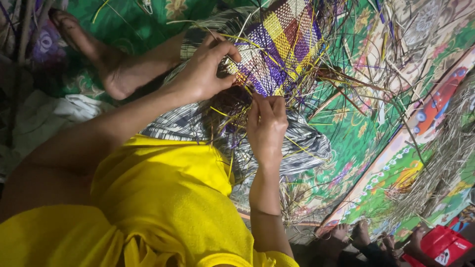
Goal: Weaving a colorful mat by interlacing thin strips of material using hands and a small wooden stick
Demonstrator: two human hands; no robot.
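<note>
- Weaving appeared to be under way: a half-made mat of plaited purple, yellow and red straw strips (282, 44) lay across the person's lap on a grey-and-white patterned cloth (302, 143), its finished part on the far side and its loose ends towards the body, within reach of both hands.
- The left hand (205, 71) sat at the mat's near-left edge, fingers curled together and pinched on the strips there, probably to keep the woven rows from loosening.
- The right hand (267, 126) rested just near of the working edge, fingertips closed on a thin yellow strip (247, 91), likely feeding it between the others.
- Loose purple and yellow strips (346, 74) fanned out to the right over the green flowered floor mat (356, 123), kept close as stock.
- A bare foot (99, 54) lay far left beside the work.
- A red packet (440, 244) sat at the near right, well apart.
</note>
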